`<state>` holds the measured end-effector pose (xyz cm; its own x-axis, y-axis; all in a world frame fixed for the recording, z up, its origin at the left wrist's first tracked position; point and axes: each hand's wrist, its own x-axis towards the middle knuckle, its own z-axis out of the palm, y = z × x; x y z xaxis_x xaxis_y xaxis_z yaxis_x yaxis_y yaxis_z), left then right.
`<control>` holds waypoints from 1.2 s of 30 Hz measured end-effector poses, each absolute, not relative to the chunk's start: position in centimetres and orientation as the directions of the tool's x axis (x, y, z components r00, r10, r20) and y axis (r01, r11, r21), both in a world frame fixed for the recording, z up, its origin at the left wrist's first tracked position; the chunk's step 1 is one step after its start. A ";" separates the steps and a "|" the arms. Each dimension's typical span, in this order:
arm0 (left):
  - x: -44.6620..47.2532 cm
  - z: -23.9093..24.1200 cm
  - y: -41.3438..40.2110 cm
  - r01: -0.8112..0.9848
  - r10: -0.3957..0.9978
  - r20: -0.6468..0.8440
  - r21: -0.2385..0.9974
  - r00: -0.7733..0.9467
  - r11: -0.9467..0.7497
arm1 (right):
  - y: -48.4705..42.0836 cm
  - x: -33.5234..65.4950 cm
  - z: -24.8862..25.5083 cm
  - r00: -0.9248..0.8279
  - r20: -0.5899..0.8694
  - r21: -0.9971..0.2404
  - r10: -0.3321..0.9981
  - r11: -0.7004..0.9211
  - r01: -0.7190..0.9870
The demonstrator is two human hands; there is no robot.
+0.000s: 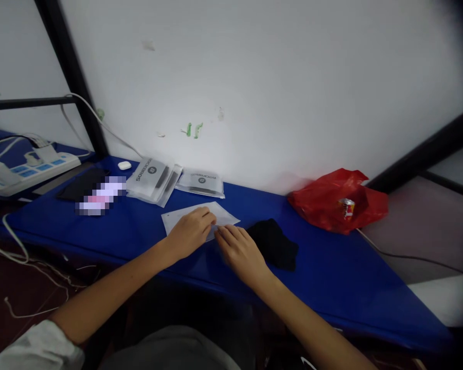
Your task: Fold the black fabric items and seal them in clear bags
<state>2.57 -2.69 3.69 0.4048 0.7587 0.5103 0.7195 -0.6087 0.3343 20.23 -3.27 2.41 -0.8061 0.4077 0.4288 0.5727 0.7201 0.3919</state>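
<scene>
A frosted plastic bag (173,218) lies nearly flat on the blue desk in front of me. My left hand (192,231) rests over its middle, fingers closed on the near edge. Close beside it, my right hand (242,252) has its fingers curled and pinched at the same edge. The fingertips of both hands almost meet, and what lies right under them is partly hidden. Just right of my right hand sits a folded black cloth item (275,244), apart from the bag.
Frosted packets with printed labels (150,180) and another such packet (200,182) lie against the wall. A red plastic bag (332,200) stands at the back right. On the left are a power strip (34,172), a white earbud case (124,165) and loose cables (15,236).
</scene>
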 end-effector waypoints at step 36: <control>-0.8 2.4 -6.9 0.917 0.693 0.608 -0.180 0.389 -0.357 | -3.9 18.9 3.4 -0.735 0.270 -0.230 0.622 0.783 0.578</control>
<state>-0.81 -6.89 2.39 0.3888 0.6926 0.6076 0.9167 -0.3569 -0.1797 18.87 -3.88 3.35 -0.7347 0.6223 0.2703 0.5784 0.7827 -0.2299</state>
